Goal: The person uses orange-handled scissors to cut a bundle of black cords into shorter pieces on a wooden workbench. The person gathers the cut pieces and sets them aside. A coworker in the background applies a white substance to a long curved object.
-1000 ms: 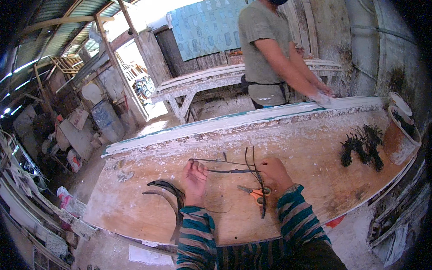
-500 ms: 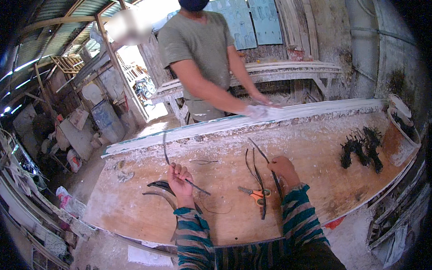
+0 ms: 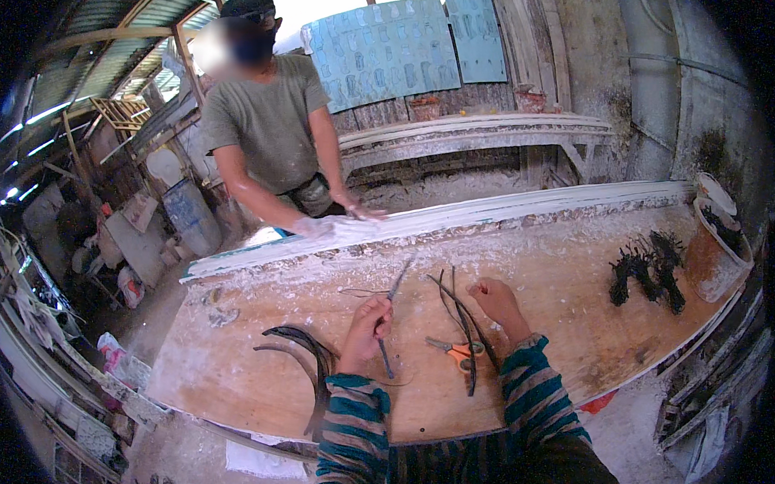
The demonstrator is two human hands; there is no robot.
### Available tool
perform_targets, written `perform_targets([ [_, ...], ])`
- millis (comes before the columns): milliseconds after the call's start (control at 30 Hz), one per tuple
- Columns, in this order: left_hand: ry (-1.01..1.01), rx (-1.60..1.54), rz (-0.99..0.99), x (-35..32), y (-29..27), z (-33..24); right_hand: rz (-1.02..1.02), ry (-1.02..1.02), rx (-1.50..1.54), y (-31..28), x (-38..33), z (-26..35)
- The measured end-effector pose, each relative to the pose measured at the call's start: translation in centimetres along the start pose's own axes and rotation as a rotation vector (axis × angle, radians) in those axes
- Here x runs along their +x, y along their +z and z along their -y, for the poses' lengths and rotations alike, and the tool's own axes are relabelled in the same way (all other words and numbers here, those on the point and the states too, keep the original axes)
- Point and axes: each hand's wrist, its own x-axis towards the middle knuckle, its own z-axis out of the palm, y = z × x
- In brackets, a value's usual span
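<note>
My left hand (image 3: 368, 331) is closed around a thin dark strip (image 3: 398, 281), which sticks up past the fingers and hangs below them. Just right of the strips, my right hand (image 3: 500, 306) hovers over the board with its fingers curled in and nothing visible in them. Between my hands, several dark strips (image 3: 462, 317) lie crossed over orange-handled scissors (image 3: 459, 352), partly covering them. Left of my left forearm, a bunch of wider, curved black strips (image 3: 315, 350) rests on the wooden tabletop (image 3: 221, 377).
Dark, twig-like bundles (image 3: 647, 272) lie at the right, beside a brownish bucket (image 3: 718, 253) with dark pieces inside. Long white-coated strips (image 3: 525, 200) run along the far table edge. A co-worker (image 3: 268, 127) stands behind them, both hands on the strips. A white bench (image 3: 477, 130) stands behind.
My left hand has moved right with its strip, now tilted the other way. My right hand has let go of a strip, which lies across the scissors. The co-worker has shifted left.
</note>
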Motion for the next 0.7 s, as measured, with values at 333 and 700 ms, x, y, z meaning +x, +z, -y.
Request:
perform_targets([
  [333, -0.183, 0.248, 0.041, -0.2, 1.3, 0.5, 0.333, 0.199, 1.030, -0.3, -0.9, 5.0],
  [700, -0.208, 0.249, 0.080, -0.4, 1.6, 0.3, -0.083, -0.425, -0.031, 1.5, -1.3, 5.0],
])
